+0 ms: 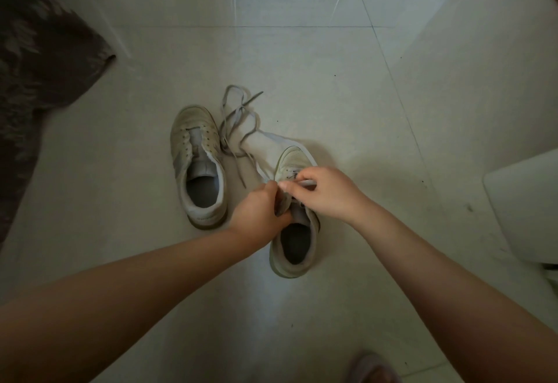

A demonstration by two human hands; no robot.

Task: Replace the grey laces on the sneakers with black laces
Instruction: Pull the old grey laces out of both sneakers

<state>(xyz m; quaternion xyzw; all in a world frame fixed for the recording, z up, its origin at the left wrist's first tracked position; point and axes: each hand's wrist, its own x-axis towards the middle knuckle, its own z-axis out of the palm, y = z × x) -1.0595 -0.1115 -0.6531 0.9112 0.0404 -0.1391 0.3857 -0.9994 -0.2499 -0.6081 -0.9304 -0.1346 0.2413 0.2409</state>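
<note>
A dark brown fuzzy rug (pixel 36 59) lies at the far left on the pale tiled floor (pixel 302 59). Next comes a dirty white low sneaker with a grey side stripe (pixel 196 162). It stands on the floor with its toe pointing away. Its holes have no lace in them.

Just beside its toe, a loose grey flat shoelace (pixel 238 117) lies in a tangled pile on the floor. One end of it trails down between the two shoes. Part of it lies over a white sock-like cloth (pixel 265 150), which rests on the floor under the toe of the second shoe.

The left hand (pixel 259 213) has its fingers curled. It pinches a lace at the near left side of the second dirty white sneaker (pixel 297 228). This shoe stands to the right of the first one, close by.

The right hand (pixel 323 192) is over the middle of that shoe. Its fingers are bent and pinch a thin grey lace end (pixel 308 183).

At the far right stands a white boxy thing (pixel 525 207); what it is cannot be told.
</note>
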